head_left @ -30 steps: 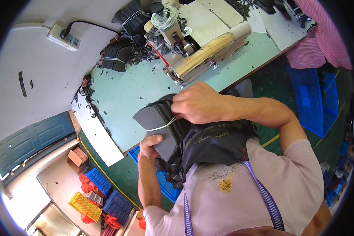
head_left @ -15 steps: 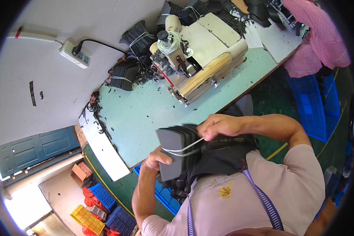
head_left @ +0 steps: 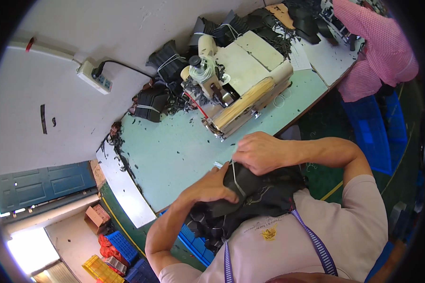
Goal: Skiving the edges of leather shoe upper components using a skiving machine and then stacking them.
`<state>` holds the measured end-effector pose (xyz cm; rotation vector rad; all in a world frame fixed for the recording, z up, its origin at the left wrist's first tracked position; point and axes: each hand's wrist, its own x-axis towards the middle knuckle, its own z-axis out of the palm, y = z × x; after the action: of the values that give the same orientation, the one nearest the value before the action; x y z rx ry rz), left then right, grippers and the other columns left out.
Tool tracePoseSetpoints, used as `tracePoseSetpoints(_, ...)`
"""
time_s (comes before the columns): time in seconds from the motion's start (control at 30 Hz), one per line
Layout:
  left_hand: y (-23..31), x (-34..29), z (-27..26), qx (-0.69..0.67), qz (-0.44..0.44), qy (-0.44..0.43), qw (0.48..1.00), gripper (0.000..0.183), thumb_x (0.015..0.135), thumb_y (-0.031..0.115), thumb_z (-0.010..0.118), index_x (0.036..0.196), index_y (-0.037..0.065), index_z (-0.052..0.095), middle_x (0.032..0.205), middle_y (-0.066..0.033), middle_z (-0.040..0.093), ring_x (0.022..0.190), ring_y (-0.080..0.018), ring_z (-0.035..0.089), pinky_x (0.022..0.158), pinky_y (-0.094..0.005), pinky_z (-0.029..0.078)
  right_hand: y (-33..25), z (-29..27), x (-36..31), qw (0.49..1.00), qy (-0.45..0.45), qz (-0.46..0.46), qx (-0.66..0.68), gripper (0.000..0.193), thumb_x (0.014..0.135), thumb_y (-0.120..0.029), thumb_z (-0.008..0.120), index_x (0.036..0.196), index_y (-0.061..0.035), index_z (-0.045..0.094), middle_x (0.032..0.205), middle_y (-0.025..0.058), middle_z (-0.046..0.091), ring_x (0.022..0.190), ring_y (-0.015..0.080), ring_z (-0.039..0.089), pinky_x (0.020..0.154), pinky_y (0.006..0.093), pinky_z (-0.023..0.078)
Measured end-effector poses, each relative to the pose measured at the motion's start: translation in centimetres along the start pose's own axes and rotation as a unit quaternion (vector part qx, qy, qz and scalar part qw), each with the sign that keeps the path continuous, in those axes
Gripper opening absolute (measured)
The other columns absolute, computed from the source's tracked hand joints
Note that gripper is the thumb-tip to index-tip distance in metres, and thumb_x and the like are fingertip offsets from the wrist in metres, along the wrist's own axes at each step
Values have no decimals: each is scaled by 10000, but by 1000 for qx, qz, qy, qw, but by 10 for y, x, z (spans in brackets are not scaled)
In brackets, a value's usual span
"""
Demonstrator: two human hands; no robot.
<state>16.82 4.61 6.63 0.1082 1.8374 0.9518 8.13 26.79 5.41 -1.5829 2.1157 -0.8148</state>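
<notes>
Head view: stack of dark, flat pieces sits between the person's two hands, in front of the apron and just beyond the near edge of the green table. A pale band crosses the stack's upper face. The machine stands on the table beyond the hands, and more banded bundles lie left of it.

The stack looks fairly light for its bulk, and its pieces seem thin and bendy, perhaps rubbery or leather-like. Single pieces could slide or fan out where the band does not press them together; nothing about them suggests they would break. The best hold is probably a broad squeeze across the faces, close beside the band, while the thin band itself asks for a fingertip pinch.

The left hand is around the stack's left side, thumb and fingers parted and gripping it. The right hand is closed, fingers curled inward at the band's upper end; it appears to hold the band, though its fingertips are hidden, so the exact pinch cannot be told. The left forearm slants up toward the stack; the right forearm lies nearly level, its elbow bent well out to the side.
</notes>
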Motion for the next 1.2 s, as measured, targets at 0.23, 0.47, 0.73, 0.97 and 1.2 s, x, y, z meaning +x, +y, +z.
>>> tracePoseSetpoints(0.23, -50, 55, 51, -571, 59, -28, 818, 801, 637, 183, 757, 1359, -48, 500, 1230, -214, 634, 1081, -343, 644, 972, -461, 513, 26, 29, -26, 758, 416, 242, 440, 242, 995, -169, 589, 1154, -7, 672, 1131, 175, 689, 1051, 218, 664, 926, 304, 520)
tracePoseSetpoints(0.47, -80, 66, 71, -788, 305, 17, 534, 727, 670, 117, 669, 1355, -48, 493, 1279, -221, 622, 1136, -370, 636, 1020, -454, 512, 187, 110, -67, 826, 335, 444, -89, 159, 887, -151, 624, 865, 5, 603, 908, 166, 619, 858, 306, 632, 780, 426, 506)
tracePoseSetpoints(0.73, -97, 29, 75, -722, 213, 254, 607, 685, 698, 178, 697, 1321, -36, 510, 1187, -182, 644, 1059, -332, 650, 945, -423, 538, 136, 86, -44, 864, 252, 414, -135, 296, 760, -98, 720, 1013, -32, 581, 983, 161, 603, 966, 349, 597, 826, 450, 486)
tracePoseSetpoints(0.97, -117, 28, 76, -700, 184, 301, 621, 719, 692, 197, 724, 1333, -33, 496, 1170, -169, 638, 1037, -314, 649, 936, -399, 536, 5, 111, 54, 740, 91, 279, 605, 1049, 807, -305, 812, 1582, -102, 135, 1441, 232, 414, 1338, 310, 432, 1099, 425, 368)
tracePoseSetpoints(1.2, -169, 18, 81, -716, 158, 314, 604, 742, 706, 219, 750, 1357, -9, 476, 1203, -140, 609, 1091, -276, 622, 948, -394, 528, -13, 134, 125, 801, 29, 285, 526, 1134, 715, -336, 781, 1570, -18, 107, 1431, 278, 420, 1355, 369, 409, 1126, 384, 336)
